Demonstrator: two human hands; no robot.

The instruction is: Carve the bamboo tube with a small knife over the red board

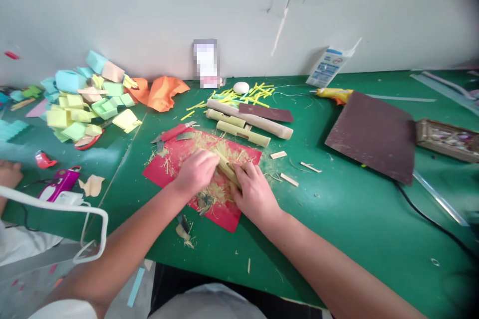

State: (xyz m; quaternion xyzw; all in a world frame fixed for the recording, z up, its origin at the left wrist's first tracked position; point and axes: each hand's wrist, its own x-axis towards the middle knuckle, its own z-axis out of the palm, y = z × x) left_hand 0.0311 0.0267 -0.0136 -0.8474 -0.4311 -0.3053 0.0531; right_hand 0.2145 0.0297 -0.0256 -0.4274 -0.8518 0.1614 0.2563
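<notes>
My right hand grips a short bamboo tube with a notch cut in it, its fingers wrapped around the near end. My left hand is closed at the tube's far end; whatever its fingers pinch is hidden. Both hands are above a red sheet strewn with pale shavings and dust. Dark scraps lie on the sheet just below the tube. A red-handled knife rests at the sheet's upper left edge.
Bamboo tubes, yellow strips and a white egg-shaped object lie beyond the sheet. Folded paper is heaped left. A brown board and yellow glue gun are right. Another person's hand shows far left.
</notes>
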